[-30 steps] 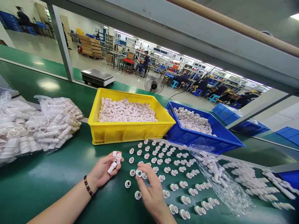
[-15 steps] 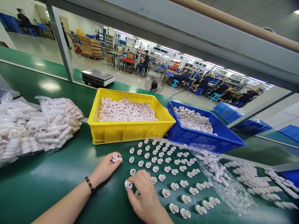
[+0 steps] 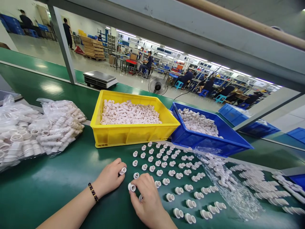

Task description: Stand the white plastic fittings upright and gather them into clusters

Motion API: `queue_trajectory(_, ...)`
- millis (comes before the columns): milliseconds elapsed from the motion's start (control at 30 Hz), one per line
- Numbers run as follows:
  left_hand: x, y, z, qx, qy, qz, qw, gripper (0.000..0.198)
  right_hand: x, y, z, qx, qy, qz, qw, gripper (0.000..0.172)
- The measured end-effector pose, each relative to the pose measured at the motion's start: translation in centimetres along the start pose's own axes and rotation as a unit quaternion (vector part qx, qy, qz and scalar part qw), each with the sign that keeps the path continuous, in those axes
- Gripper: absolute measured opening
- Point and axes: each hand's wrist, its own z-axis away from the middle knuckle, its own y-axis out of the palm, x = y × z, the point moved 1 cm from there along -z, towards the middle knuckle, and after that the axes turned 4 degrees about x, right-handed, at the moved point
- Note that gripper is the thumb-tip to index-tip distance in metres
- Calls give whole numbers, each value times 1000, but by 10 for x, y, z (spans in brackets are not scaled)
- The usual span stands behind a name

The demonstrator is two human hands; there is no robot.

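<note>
Rows of small white plastic fittings (image 3: 166, 165) stand upright on the green table (image 3: 43, 187). My left hand (image 3: 110, 178) is curled, knuckles up, with a white fitting (image 3: 122, 170) pinched at its fingertips close to the table. My right hand (image 3: 145, 197) lies just to the right, fingers bent, pinching another white fitting (image 3: 131, 187) between thumb and forefinger at the near left corner of the rows. A dark bead bracelet (image 3: 92, 192) is on my left wrist.
A yellow bin (image 3: 133, 133) and a blue bin (image 3: 214, 143) of white parts stand behind the rows. Clear bags of fittings (image 3: 43, 130) lie at left. An open bag (image 3: 226, 181) and loose parts (image 3: 262, 187) lie at right. A scale (image 3: 100, 79) sits beyond; people work far back.
My left hand turned over from palm-up holding several fittings and lowered to the table. My right hand moved left and down toward the near left corner of the rows with a fitting.
</note>
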Motion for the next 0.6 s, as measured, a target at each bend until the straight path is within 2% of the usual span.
queue_trajectory(200,4,3,-1,41,-10,-27,999,22,-1,1,0,-9,-4,0,1000,10)
queue_trajectory(367,5,5,-1,36,-6,6,999,20,-1,0,-1,-23,-8,3,1000,9)
queue_trajectory(500,4,-2,-2,-24,-19,96,995,23,-2,-4,-2,-34,-7,-11,999,9)
queue_trajectory(567,6,-6,-4,-68,-49,187,979,25,-3,-5,-3,-46,-1,-20,999,9)
queue_trajectory(600,8,-7,-5,-83,-74,254,961,26,-4,-6,-3,-52,2,-23,998,10)
